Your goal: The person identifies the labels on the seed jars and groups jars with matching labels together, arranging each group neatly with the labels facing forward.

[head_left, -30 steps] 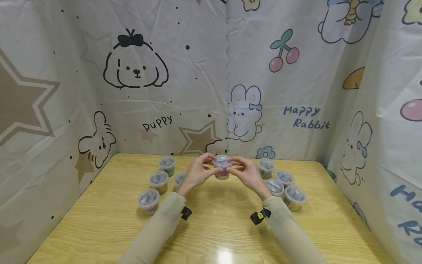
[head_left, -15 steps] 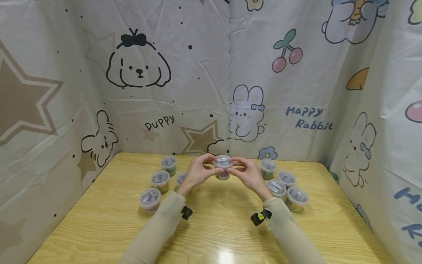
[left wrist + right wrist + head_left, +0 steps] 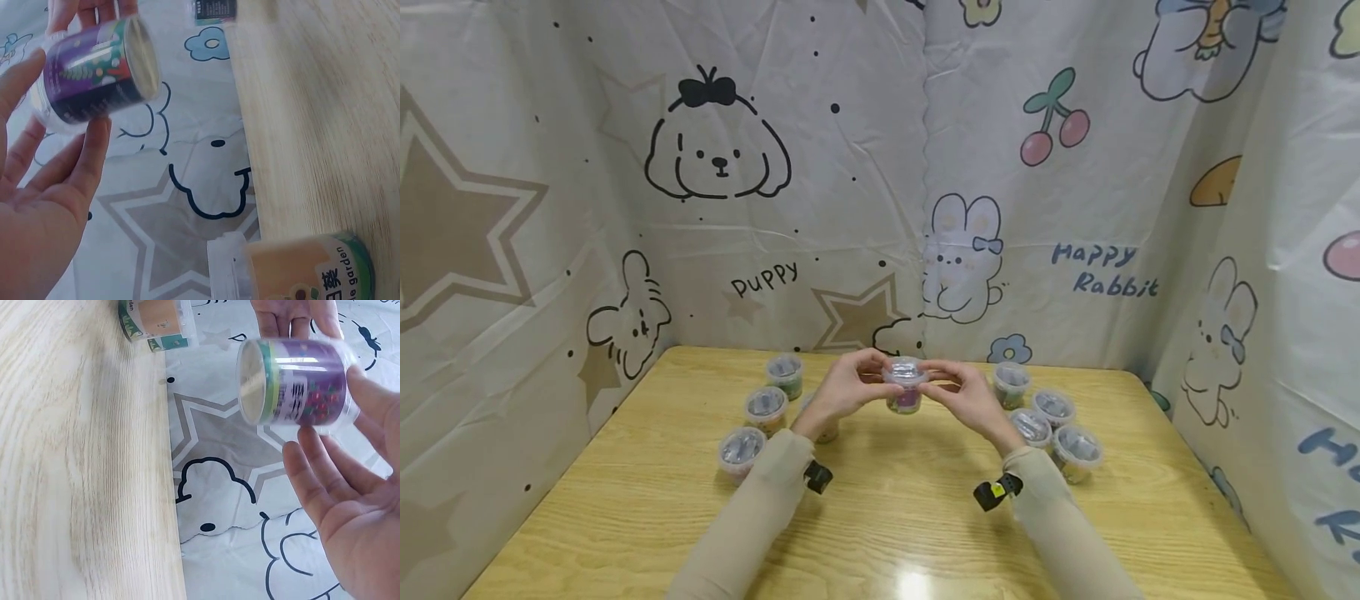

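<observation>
A lidded clear plastic cup with a purple printed label (image 3: 906, 396) is held up over the middle of the table, near its far edge. My left hand (image 3: 844, 385) grips its left side, thumb in front and fingers behind. From the right, my right hand (image 3: 962, 396) pinches it the same way. In the left wrist view the cup (image 3: 94, 72) shows its pale base and small printed pictures on the label. The right wrist view shows the cup (image 3: 300, 381) with a green and yellow band by the base and red berries printed on the purple.
Several similar lidded cups stand on both sides of the wooden table (image 3: 895, 517). A left one (image 3: 741, 450) sits by my left sleeve; a right one (image 3: 1077, 454) is beside my right forearm. A printed cloth (image 3: 850, 208) hangs behind and at both sides.
The held cup has dipped slightly, its purple label showing more. My left wrist has shifted a little left, partly covering the cups beside it. Both hands keep their hold.
</observation>
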`<action>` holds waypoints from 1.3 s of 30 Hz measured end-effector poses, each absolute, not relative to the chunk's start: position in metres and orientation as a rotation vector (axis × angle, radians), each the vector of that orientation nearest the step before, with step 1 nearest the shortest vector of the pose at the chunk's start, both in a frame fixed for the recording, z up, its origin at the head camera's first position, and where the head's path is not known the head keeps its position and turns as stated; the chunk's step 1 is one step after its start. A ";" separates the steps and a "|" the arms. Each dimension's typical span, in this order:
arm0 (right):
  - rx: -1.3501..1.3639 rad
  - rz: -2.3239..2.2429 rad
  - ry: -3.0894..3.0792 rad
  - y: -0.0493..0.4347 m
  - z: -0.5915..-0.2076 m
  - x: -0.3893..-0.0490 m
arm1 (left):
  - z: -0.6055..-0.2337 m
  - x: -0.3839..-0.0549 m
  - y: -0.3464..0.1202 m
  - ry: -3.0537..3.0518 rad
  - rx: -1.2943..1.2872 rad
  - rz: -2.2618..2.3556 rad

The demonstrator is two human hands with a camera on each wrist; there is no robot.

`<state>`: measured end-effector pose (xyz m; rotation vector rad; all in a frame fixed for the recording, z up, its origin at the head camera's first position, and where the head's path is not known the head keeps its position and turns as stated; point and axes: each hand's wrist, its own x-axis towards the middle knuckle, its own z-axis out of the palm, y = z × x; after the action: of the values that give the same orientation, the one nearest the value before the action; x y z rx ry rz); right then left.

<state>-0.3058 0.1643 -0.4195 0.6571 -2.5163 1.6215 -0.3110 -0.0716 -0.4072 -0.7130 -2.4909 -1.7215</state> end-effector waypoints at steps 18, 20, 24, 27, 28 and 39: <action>0.627 1.640 -2.471 0.159 -0.422 -0.304 | -0.412 -0.313 -0.066 -2.414 -0.756 -1.861; 0.620 1.622 -2.455 0.158 -0.421 -0.304 | -0.412 -0.312 -0.065 -2.415 -0.726 -1.869; 0.617 1.606 -2.453 0.156 -0.422 -0.302 | -0.414 -0.310 -0.065 -2.434 -0.681 -1.894; 0.639 1.620 -2.459 0.157 -0.423 -0.301 | -0.415 -0.310 -0.068 -2.436 -0.690 -1.887; 0.650 1.629 -2.460 0.158 -0.422 -0.301 | -0.415 -0.310 -0.068 -2.434 -0.701 -1.879; 0.735 1.700 -2.491 0.168 -0.421 -0.303 | -0.409 -0.315 -0.077 -2.443 -0.867 -1.920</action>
<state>-0.3025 0.1683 -0.4215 0.7354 -2.4908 1.7000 -0.3147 -0.0768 -0.4091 -0.8672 -2.4435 -1.9204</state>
